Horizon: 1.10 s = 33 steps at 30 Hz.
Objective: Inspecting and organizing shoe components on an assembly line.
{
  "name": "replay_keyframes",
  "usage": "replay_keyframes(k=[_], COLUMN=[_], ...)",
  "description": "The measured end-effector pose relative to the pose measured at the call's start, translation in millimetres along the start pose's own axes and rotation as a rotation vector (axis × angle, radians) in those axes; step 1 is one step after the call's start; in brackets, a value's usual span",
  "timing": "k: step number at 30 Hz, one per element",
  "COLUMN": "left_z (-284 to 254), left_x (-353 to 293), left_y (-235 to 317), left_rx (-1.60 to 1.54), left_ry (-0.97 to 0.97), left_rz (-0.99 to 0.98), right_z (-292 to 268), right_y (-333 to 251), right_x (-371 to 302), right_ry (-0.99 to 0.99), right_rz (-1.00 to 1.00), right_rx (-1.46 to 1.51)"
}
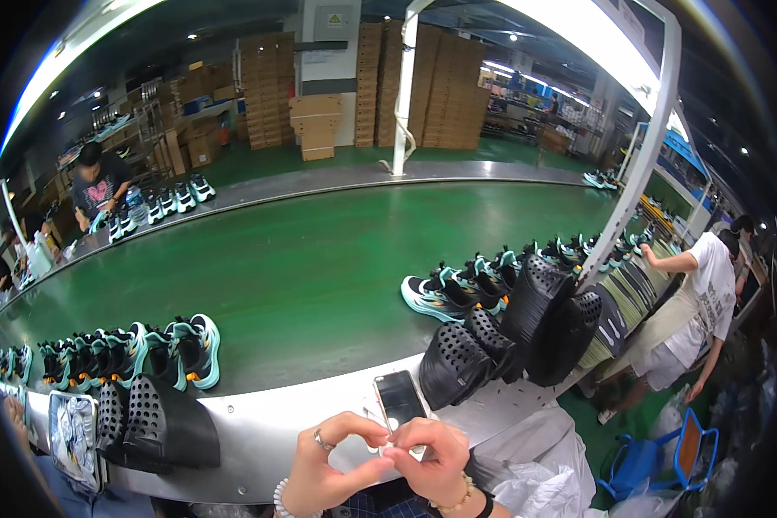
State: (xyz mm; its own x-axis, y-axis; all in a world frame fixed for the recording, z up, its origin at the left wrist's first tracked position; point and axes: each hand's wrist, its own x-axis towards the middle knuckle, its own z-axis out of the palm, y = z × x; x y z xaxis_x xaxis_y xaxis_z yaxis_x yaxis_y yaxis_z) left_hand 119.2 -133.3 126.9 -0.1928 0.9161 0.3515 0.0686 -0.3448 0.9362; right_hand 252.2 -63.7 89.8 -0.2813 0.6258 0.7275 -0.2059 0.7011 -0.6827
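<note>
My left hand [337,464] and my right hand [436,457] meet at the fingertips over the metal ledge near the lower middle. The left thumb and forefinger curve into a loop toward the right hand. The right fingers are pinched together. Whatever lies between the fingertips is too small to make out. Just beyond them a smartphone [401,395] with a dark screen lies on the ledge, its near end partly hidden by my fingers. A bit of white, perhaps a cable or small part, shows beside the phone.
Black perforated shoe-shaped covers [454,363] stand right of the phone, with others [168,423] at left near a clear-wrapped tray [75,436]. Rows of black-and-mint sneakers [200,350] line the green conveyor belt [293,259]. Co-workers stand far left and right [704,285]. White plastic sheeting [535,457] lies nearby.
</note>
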Motion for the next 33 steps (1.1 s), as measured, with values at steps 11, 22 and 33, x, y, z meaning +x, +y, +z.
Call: replay_keyframes(k=[11,22,33], left_z=[17.8,20.1,22.7], left_x=[-16.3,-28.4,-29.8], left_y=[5.8,10.2,11.7], left_rx=[-0.261,-0.399,-0.482], left_ry=[-0.051,-0.052,-0.044], left_rz=[0.261,0.258,0.188], right_z=[-25.4,-21.1,-23.8], right_y=[-50.9,-67.9,-68.8], right_x=[23.6,21.9,25.1], right_ry=[-0.121,-0.184,-0.196], right_rz=[-0.337,-0.398,-0.413], right_rx=[-0.187,-0.243,-0.262])
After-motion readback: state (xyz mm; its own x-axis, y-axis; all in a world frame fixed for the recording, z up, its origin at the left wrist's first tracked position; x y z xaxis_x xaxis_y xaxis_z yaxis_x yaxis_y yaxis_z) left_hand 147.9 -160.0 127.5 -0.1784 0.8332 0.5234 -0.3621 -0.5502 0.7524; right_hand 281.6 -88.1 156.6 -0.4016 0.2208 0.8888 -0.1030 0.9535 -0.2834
